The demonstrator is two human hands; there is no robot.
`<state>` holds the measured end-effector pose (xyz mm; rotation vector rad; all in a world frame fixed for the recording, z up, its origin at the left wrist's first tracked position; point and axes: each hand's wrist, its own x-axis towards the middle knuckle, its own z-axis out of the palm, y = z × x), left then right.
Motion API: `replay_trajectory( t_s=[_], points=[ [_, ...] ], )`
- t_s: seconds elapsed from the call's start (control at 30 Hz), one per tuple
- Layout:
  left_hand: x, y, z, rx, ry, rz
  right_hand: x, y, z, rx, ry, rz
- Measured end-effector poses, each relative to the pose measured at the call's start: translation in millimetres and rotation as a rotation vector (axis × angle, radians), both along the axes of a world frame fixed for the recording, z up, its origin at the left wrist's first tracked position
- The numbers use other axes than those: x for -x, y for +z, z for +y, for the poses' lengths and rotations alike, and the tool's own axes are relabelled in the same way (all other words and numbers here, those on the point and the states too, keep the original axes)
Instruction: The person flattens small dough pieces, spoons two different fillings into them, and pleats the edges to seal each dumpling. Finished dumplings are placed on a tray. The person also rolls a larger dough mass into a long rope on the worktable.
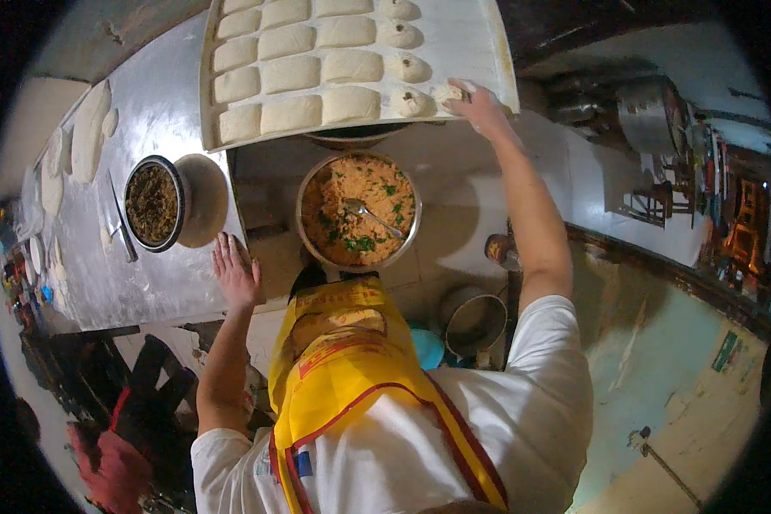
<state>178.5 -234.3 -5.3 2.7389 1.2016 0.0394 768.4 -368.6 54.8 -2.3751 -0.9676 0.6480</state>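
Note:
My right hand reaches out to the floured board and has its fingers closed round a small stuffed bun at the board's near right part. Beside it, a column of round buns with pinched tops runs away from me. To their left lie rows of plump rectangular dough pieces. My left hand rests flat on the right edge of the metal table, fingers stretched out and holding nothing. Near it stands a dark-rimmed bowl of dark green-brown filling.
A steel bowl of orange crumbly filling with green bits and a spoon stands between my arms. A long-bladed knife and long dough pieces lie on the table. Below to the right is a round pot.

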Motion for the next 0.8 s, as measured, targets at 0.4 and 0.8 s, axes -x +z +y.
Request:
replay_trajectory(
  t_s=[0.4, 0.8],
  points=[
    [44.3, 15.6, 13.9, 0.297, 0.092, -0.423, 23.7, 36.2, -12.7, -0.229, -0.261, -0.024],
    [110.3, 16.2, 437.1, -0.184, 0.024, -0.538, 323.5, 0.3, -81.7, -0.075, -0.285, 0.447]
  ],
)
